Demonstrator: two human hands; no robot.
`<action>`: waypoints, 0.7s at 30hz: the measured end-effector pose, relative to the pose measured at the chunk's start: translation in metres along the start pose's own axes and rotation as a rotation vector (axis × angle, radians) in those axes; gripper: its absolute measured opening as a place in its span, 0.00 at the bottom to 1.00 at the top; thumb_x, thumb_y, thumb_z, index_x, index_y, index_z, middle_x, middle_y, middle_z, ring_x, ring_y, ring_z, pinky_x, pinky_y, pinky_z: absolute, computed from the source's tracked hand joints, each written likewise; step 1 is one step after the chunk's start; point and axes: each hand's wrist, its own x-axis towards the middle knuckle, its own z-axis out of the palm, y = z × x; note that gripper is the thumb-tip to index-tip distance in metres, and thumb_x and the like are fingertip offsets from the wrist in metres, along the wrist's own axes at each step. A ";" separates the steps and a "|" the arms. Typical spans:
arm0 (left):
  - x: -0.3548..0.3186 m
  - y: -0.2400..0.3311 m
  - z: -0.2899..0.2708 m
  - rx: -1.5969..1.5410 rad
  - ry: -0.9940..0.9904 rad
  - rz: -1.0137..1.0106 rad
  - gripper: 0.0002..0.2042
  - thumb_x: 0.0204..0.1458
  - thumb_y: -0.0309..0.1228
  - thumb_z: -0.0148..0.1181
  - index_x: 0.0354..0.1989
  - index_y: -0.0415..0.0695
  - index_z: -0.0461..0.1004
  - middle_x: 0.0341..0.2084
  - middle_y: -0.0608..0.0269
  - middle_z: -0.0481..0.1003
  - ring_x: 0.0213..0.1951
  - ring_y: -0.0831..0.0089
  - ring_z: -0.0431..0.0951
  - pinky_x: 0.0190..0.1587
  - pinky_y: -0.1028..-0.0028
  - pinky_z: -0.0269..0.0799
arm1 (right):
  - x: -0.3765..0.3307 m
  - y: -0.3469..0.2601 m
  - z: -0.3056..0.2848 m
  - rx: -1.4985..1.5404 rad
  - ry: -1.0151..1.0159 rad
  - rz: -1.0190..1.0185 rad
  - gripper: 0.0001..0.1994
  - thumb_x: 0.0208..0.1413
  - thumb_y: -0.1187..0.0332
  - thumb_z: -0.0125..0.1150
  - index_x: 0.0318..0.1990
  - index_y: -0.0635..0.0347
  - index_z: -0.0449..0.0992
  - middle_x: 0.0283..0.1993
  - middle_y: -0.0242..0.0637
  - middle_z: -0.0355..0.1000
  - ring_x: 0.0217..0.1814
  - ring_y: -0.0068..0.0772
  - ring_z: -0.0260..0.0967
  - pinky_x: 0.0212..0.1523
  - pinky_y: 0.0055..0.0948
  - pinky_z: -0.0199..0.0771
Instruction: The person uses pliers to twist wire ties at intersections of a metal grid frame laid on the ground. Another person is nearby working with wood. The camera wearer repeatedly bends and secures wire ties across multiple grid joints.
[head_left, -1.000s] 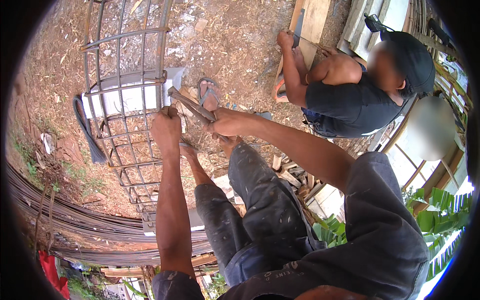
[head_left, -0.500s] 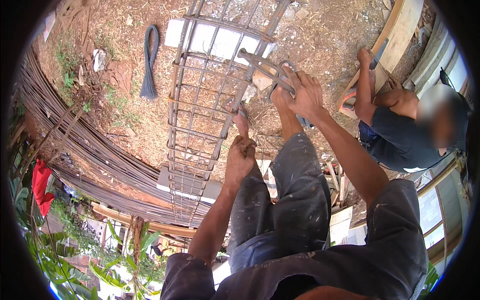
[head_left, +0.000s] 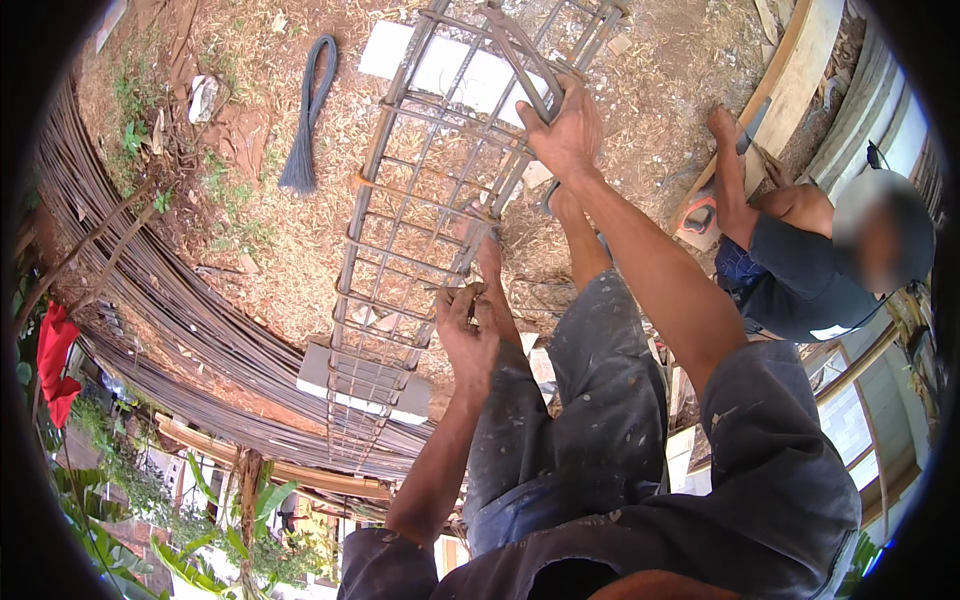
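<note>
A long rebar cage (head_left: 395, 215) runs from the far side toward the lower left, its thin bars crossed by square hoops. My right hand (head_left: 568, 128) is closed round the handles of a pair of pincers (head_left: 518, 52), whose jaws reach over the far part of the cage. My left hand (head_left: 465, 325) is at the cage's near right edge, fingers curled and pinched together. What they hold, if anything, is too small to make out.
A folded bundle of tie wire (head_left: 308, 120) lies on the straw-strewn ground at left. White blocks (head_left: 385, 50) lie under the cage. Long steel rods (head_left: 150, 270) curve along the left. At right, another person (head_left: 800, 240) holds a handsaw (head_left: 697, 213) against a plank (head_left: 800, 80).
My right hand has moved the pincers farther away, over the cage's far part. My left hand has shifted slightly down and left in the picture, closer against the cage. The view has shifted a little.
</note>
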 end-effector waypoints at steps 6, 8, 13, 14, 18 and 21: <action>0.008 0.011 -0.005 -0.001 0.001 0.054 0.10 0.51 0.21 0.54 0.40 0.33 0.77 0.33 0.50 0.75 0.36 0.61 0.75 0.41 0.68 0.70 | -0.047 0.007 0.007 -0.095 -0.051 0.232 0.34 0.47 0.51 0.69 0.58 0.58 0.64 0.57 0.48 0.58 0.51 0.49 0.67 0.52 0.43 0.69; 0.011 0.012 -0.012 -0.040 -0.042 0.028 0.10 0.53 0.22 0.54 0.41 0.32 0.77 0.32 0.54 0.75 0.34 0.66 0.74 0.40 0.71 0.70 | -0.050 0.007 0.006 -0.139 -0.008 0.160 0.36 0.48 0.49 0.68 0.60 0.59 0.63 0.57 0.48 0.58 0.52 0.49 0.67 0.52 0.44 0.69; 0.038 0.032 -0.015 -0.250 -0.201 -0.089 0.11 0.57 0.26 0.57 0.44 0.32 0.77 0.27 0.62 0.75 0.31 0.78 0.73 0.35 0.78 0.69 | -0.061 -0.013 -0.058 0.479 -0.281 0.133 0.29 0.56 0.49 0.62 0.58 0.59 0.67 0.54 0.46 0.66 0.56 0.46 0.66 0.58 0.46 0.64; 0.041 0.047 -0.012 -0.274 -0.237 -0.137 0.10 0.56 0.24 0.56 0.44 0.32 0.77 0.28 0.60 0.76 0.32 0.78 0.74 0.35 0.77 0.70 | -0.071 -0.015 -0.072 0.235 -0.311 -0.154 0.23 0.59 0.52 0.59 0.55 0.58 0.71 0.53 0.44 0.70 0.56 0.40 0.67 0.55 0.42 0.68; 0.049 0.083 0.007 -0.472 -0.306 -0.178 0.10 0.55 0.22 0.55 0.43 0.32 0.77 0.29 0.58 0.78 0.33 0.76 0.76 0.38 0.76 0.72 | -0.092 -0.019 -0.109 0.558 -0.750 -0.090 0.20 0.59 0.57 0.60 0.51 0.63 0.73 0.47 0.45 0.73 0.49 0.36 0.70 0.48 0.34 0.69; 0.057 0.090 0.020 -0.524 -0.180 -0.132 0.08 0.57 0.23 0.55 0.39 0.31 0.77 0.28 0.60 0.77 0.33 0.77 0.75 0.41 0.77 0.72 | -0.092 -0.008 -0.123 0.654 -0.872 0.145 0.17 0.62 0.58 0.57 0.47 0.63 0.73 0.40 0.40 0.74 0.39 0.30 0.71 0.41 0.33 0.70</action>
